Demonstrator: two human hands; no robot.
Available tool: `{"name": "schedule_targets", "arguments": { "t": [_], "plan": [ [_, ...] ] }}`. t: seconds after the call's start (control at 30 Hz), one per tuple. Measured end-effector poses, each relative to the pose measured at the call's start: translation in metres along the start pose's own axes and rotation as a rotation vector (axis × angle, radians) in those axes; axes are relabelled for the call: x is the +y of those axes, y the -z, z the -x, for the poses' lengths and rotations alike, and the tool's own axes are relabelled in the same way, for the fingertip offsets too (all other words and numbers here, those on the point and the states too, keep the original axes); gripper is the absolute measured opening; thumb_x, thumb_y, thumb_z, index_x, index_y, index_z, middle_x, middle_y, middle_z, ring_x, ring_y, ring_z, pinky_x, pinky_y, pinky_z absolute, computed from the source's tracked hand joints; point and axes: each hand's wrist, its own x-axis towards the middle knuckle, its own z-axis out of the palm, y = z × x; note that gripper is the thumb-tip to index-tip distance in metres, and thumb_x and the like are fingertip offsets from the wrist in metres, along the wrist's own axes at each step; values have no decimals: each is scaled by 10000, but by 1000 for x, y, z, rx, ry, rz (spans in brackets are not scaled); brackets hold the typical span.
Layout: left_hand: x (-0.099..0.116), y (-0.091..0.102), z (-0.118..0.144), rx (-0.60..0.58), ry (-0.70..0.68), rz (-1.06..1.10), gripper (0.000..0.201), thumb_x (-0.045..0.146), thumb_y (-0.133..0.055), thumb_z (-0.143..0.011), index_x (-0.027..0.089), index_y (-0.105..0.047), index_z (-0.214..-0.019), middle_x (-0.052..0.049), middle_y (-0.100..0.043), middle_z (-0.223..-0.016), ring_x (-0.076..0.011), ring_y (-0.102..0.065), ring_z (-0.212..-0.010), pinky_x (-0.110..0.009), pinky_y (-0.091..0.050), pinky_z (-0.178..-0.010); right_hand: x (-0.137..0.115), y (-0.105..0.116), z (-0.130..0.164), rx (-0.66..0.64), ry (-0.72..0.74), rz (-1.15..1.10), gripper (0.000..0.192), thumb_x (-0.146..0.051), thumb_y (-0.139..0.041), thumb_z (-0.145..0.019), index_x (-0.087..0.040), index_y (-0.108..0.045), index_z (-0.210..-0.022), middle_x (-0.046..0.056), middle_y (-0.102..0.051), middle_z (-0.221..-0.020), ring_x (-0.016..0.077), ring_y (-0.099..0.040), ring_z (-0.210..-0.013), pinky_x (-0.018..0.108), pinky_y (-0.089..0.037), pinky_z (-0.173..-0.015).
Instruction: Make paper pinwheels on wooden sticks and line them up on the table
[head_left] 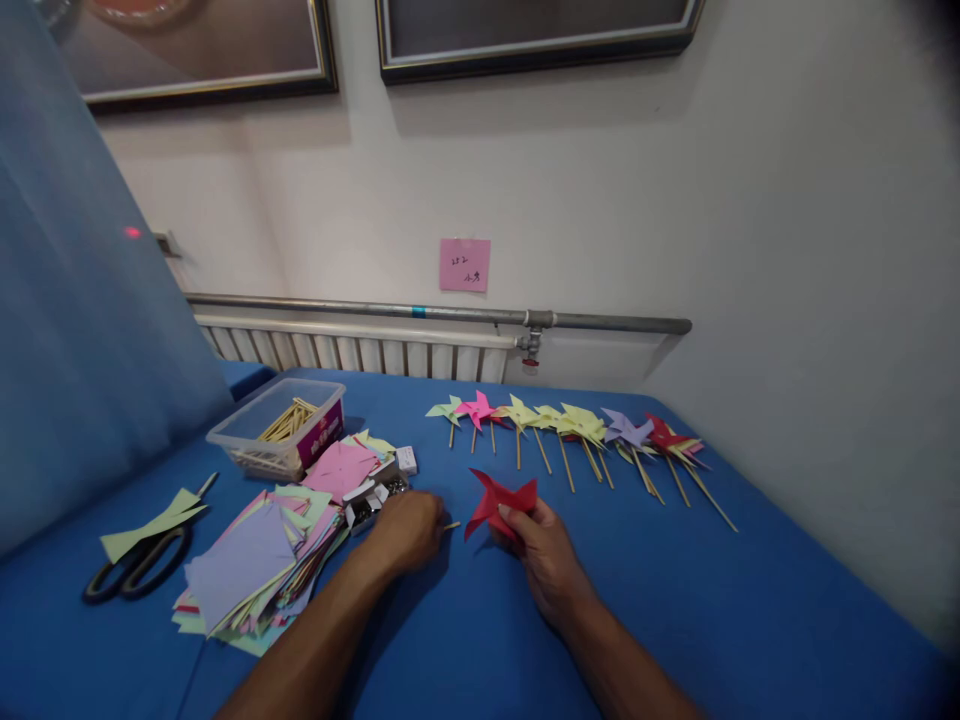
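Observation:
My right hand (551, 555) pinches a red paper pinwheel (499, 500), thumb on its centre and the folded blades spread out to the left and above. My left hand (411, 528) is closed around a thin wooden stick (452, 526), whose pale end pokes out toward the pinwheel without touching it. Most of the stick is hidden inside the fist. Right beside that hand are small open boxes of pins (369, 505). A stack of coloured paper (244, 565) lies to the left, with a pink slit square (341, 470) behind it.
A clear plastic tub (225, 437) of wooden sticks stands at the back left. Black-handled scissors (139, 572) lie under folded green paper (154, 525). Several finished pinwheels (585, 423) line the back of the blue table (750, 620), below a pipe (615, 322) and radiator (360, 350).

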Motion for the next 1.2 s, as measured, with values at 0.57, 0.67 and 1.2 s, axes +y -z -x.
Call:
{"name": "schedule_targets", "arguments": {
  "t": [0.57, 0.67, 1.2],
  "plan": [
    [14, -17, -6, 73, 56, 688, 97, 183, -641, -817, 211, -605, -731, 25, -599, -659, -155, -500, -635, -262, -326, -628, 0, -4, 3, 24, -60, -43, 412, -386, -1024, -571, -186, -802, -855, -1, -749, -720, 175, -631, -640, 315, -517, -669],
    [14, -20, -10, 99, 136, 799, 113, 225, -681, -782, 210, -606, -699, 45, -550, -591, -139, -441, -565, -261, -294, -579, 0, -2, 2, 28, -72, -59, 403, -380, -1028, -570, -184, -798, -836, -10, -729, -696, 162, -606, -627, 305, -506, -655],
    [22, -21, -7, -58, 132, 984, 146, 259, -694, -741, 208, -631, -619, 39, -559, -528, -115, -448, -482, -257, -287, -522, 4, -2, 1, -13, -74, -46, 478, -429, -1045, -564, -179, -792, -884, 28, -805, -822, 185, -687, -732, 312, -535, -740]
  ]
}}
